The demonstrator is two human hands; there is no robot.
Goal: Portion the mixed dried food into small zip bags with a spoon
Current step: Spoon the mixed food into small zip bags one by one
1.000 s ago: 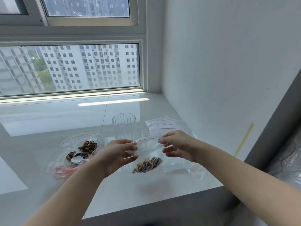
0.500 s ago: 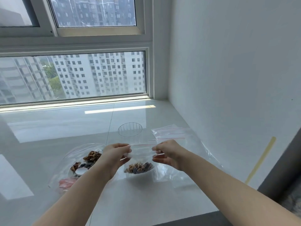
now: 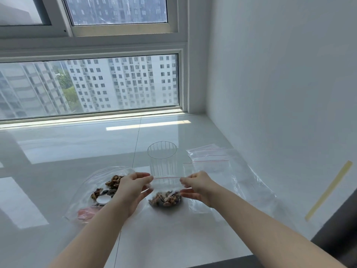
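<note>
The left hand (image 3: 133,187) and right hand (image 3: 197,185) each pinch the small zip bag (image 3: 166,187) top; no writing shows.

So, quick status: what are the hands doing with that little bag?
Left hand and right hand pinch small zip bag by its red strip. Dried food inside. Clear cup behind, not blocking.

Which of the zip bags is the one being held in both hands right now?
The small bag with dried food at its bottom, gripped at its red strip by left hand and right hand. The empty bags lie flat, far right.
</note>
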